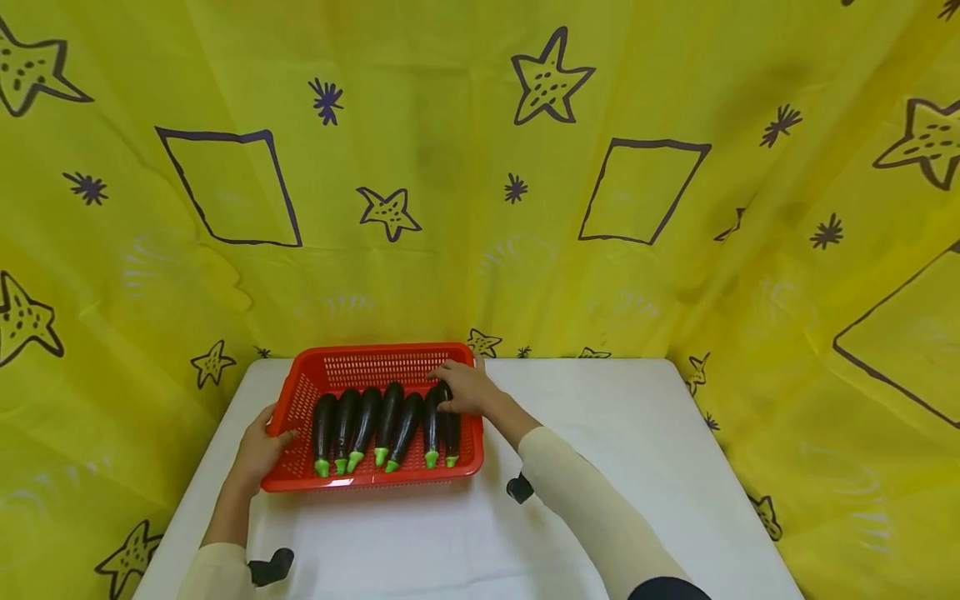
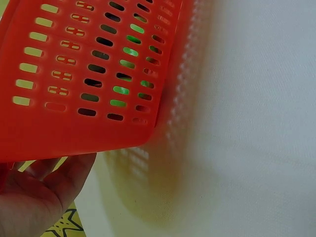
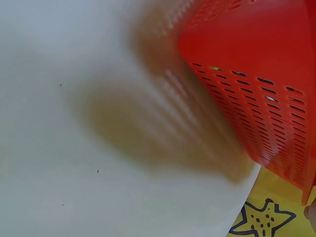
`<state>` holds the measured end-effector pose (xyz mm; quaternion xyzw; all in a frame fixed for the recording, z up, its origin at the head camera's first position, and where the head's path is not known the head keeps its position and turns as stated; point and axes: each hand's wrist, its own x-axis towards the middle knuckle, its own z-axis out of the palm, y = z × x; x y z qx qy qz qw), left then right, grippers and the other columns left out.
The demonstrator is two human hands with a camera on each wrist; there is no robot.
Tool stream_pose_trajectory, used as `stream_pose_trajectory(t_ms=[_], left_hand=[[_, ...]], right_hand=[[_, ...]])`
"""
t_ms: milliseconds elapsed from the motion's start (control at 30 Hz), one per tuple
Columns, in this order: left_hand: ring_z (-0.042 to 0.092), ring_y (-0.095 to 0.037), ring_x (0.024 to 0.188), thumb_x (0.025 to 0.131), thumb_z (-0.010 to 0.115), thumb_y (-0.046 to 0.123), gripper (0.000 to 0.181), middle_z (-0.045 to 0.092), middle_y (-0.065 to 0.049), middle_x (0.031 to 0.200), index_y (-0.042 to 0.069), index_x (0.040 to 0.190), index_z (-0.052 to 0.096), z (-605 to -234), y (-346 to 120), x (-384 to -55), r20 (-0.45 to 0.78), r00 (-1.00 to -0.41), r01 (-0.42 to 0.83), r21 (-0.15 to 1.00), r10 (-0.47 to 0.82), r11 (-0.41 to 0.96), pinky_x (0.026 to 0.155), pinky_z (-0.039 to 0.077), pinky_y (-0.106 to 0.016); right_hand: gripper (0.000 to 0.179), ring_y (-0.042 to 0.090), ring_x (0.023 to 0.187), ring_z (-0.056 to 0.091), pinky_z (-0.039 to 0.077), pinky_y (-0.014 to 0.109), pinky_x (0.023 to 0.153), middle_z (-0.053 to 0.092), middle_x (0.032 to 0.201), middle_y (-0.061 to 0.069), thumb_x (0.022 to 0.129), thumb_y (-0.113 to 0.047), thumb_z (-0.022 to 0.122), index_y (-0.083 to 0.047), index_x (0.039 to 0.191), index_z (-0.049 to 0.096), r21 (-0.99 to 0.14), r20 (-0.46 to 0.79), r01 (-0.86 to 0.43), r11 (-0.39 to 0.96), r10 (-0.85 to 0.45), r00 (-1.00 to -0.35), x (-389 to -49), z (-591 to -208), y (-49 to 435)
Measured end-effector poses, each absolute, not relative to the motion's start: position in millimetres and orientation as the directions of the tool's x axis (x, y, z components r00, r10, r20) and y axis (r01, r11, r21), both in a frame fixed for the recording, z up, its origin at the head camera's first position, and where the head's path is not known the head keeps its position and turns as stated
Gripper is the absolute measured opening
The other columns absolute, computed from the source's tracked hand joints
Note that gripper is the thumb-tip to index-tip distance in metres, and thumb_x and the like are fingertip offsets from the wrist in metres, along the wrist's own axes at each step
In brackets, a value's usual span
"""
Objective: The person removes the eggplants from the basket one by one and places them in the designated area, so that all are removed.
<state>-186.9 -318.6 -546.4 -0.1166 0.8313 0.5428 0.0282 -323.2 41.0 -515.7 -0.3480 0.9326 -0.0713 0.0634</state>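
Observation:
A red plastic basket (image 1: 352, 481) with slotted walls is on or just above the white table. Several dark eggplants (image 1: 390, 417) with green stem ends lie side by side in it. At the basket's left end, my left hand (image 1: 258, 450) grips the rim, thumb inside and fingers outside; its fingers also show under the rim in the left wrist view. Reaching over the right end, my right hand (image 1: 468, 388) has thumb and fingers around the upper part of a rightmost eggplant (image 1: 444, 392). Only a sliver of this hand shows at the right wrist view's edge.
The white table (image 1: 600, 450) extends to the right of and in front of the basket. Yellow cloth (image 1: 450, 283) printed with stars and frames hangs behind and at both sides. Dark wrist straps (image 1: 272, 567) show near both forearms.

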Motion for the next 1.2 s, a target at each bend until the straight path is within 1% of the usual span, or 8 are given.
stream_pose_trajectory(t_ms=[167,300,500,733,900,1033,1133,1200], left_hand=[[0.069,-0.033,0.098,0.103,0.056,0.002,0.067,0.049,-0.042,0.137,-0.007,0.161,0.022,-547,-318,-187,-0.172,-0.971,-0.225,0.897,-0.168,0.380,0.074,0.062,-0.041],[0.069,-0.033,0.099,0.103,0.057,0.003,0.068,0.048,-0.042,0.138,-0.007,0.161,0.022,-547,-318,-186,-0.171,-0.970,-0.225,0.898,-0.170,0.379,0.075,0.062,-0.041],[0.068,-0.033,0.100,0.104,0.057,0.004,0.069,0.045,-0.041,0.142,-0.006,0.162,0.021,-546,-318,-186,-0.189,-0.966,-0.244,0.892,-0.178,0.379,0.076,0.062,-0.039],[0.067,-0.034,0.101,0.104,0.056,0.005,0.070,0.044,-0.042,0.143,-0.007,0.162,0.019,-546,-316,-185,-0.200,-0.964,-0.253,0.890,-0.174,0.379,0.077,0.062,-0.040],[0.067,-0.032,0.099,0.104,0.057,0.005,0.070,0.045,-0.041,0.141,-0.006,0.162,0.020,-547,-319,-186,-0.184,-0.967,-0.241,0.890,-0.177,0.387,0.075,0.061,-0.039],[0.067,-0.032,0.100,0.104,0.057,0.006,0.070,0.046,-0.041,0.141,-0.006,0.162,0.021,-548,-321,-188,-0.184,-0.967,-0.240,0.887,-0.176,0.394,0.076,0.062,-0.041],[0.066,-0.034,0.101,0.104,0.057,0.006,0.070,0.045,-0.041,0.141,-0.006,0.162,0.020,-546,-320,-187,-0.186,-0.967,-0.241,0.887,-0.172,0.395,0.077,0.062,-0.041],[0.066,-0.034,0.101,0.103,0.056,0.006,0.070,0.045,-0.040,0.142,-0.006,0.162,0.020,-546,-319,-187,-0.189,-0.967,-0.242,0.887,-0.170,0.392,0.077,0.061,-0.041]], right_hand=[[0.063,0.024,0.139,0.051,0.012,0.067,0.121,0.060,0.147,0.005,0.090,-0.033,0.084,-0.019,0.147,0.061,-0.247,-0.034,-0.648,0.721,-0.675,-0.737,-319,-512,46],[0.063,0.029,0.135,0.053,0.024,0.058,0.119,0.063,0.143,0.009,0.089,-0.027,0.086,-0.011,0.145,0.063,-0.333,-0.010,-0.640,0.692,-0.681,-0.732,-316,-511,51],[0.052,0.030,0.129,0.058,0.041,0.048,0.113,0.067,0.136,0.011,0.089,-0.018,0.086,-0.004,0.135,0.069,-0.429,0.037,-0.648,0.629,-0.704,-0.709,-312,-510,58],[0.044,0.030,0.128,0.058,0.044,0.045,0.111,0.065,0.134,0.011,0.089,-0.006,0.084,-0.002,0.131,0.070,-0.560,0.077,-0.625,0.544,-0.717,-0.693,-301,-506,62],[0.052,0.028,0.127,0.058,0.047,0.043,0.109,0.064,0.137,0.012,0.090,-0.008,0.084,-0.003,0.138,0.065,-0.624,0.082,-0.572,0.532,-0.684,-0.725,-294,-503,61],[0.057,0.024,0.116,0.063,0.054,0.037,0.100,0.066,0.133,0.010,0.091,-0.013,0.084,-0.004,0.142,0.062,-0.682,0.050,-0.512,0.522,-0.665,-0.745,-289,-504,62],[0.061,0.022,0.116,0.063,0.054,0.037,0.099,0.065,0.135,0.008,0.092,-0.018,0.084,-0.008,0.146,0.058,-0.662,0.023,-0.519,0.541,-0.678,-0.735,-284,-506,63],[0.067,0.023,0.121,0.061,0.052,0.040,0.103,0.063,0.139,0.008,0.092,-0.019,0.084,-0.010,0.150,0.054,-0.634,0.014,-0.542,0.552,-0.692,-0.722,-280,-507,64]])
